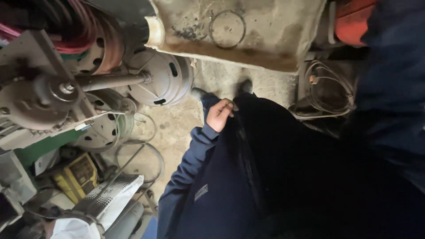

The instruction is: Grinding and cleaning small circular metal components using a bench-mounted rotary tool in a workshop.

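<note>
A: Head view, item one — left hand (219, 115)?

B: Fingers curled shut at the hip, grip pinching the edge of a dark jacket (283, 168); navy sleeve (186, 172) runs down to it. The jacket hangs against the person's front, over the concrete floor (177, 124).

A: Right hand?

B: Out of sight — grip unlisted.

A: Surroundings?

B: Grey motor (164, 79) with a steel shaft (110, 81) at left, wire rings (141, 159) on the floor, coiled cable (327, 93) at right, stained table (248, 31) above.
</note>
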